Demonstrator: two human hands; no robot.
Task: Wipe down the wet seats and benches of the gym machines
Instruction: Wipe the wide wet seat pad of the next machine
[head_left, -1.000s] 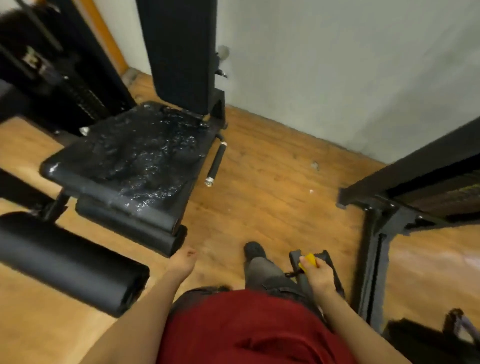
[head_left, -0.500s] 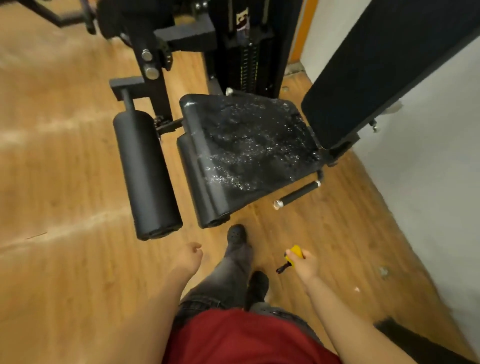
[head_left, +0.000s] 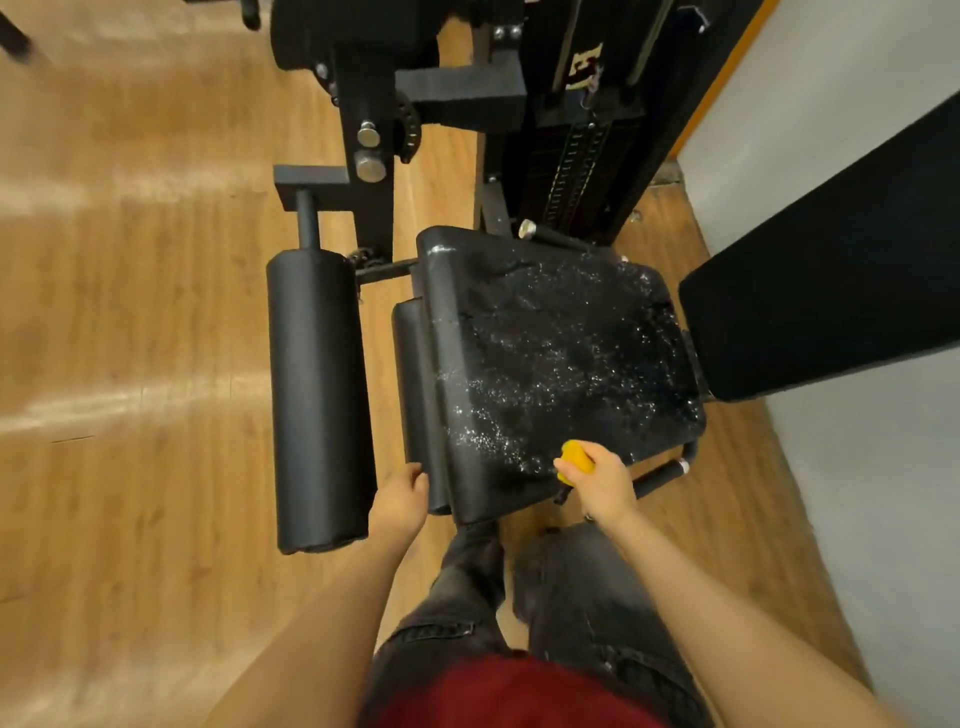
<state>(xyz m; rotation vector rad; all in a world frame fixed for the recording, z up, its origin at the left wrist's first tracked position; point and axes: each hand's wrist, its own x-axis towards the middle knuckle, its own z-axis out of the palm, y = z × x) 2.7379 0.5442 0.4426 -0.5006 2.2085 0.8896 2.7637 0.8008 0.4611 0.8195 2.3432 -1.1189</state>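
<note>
The black padded vinyl seat (head_left: 561, 364) of the leg machine lies ahead of the person, in the middle of the view, its top speckled all over with water droplets. No part of it looks wiped yet.

The right hand (head_left: 597, 480) is over the near right edge of the seat. Its fingers are curled round a yellow-handled tool (head_left: 575, 460), probably a squeegee; a dark part shows below the fist, but the working end is hidden, so blade contact with the pad cannot be confirmed. The fist-type hold suits a firm pull across the wet surface.

The left hand (head_left: 400, 499) is at the near left corner of the seat, beside the small black roller pad (head_left: 415, 405) under the seat's front edge. Its fingers are loosely bent and hold nothing; whether they touch the pad cannot be told. This position probably serves to steady the body.

The large black cylindrical leg roller (head_left: 319, 400) lies left of the seat. The black backrest (head_left: 831, 270) rises at the right, near the grey wall (head_left: 883, 519).
</note>
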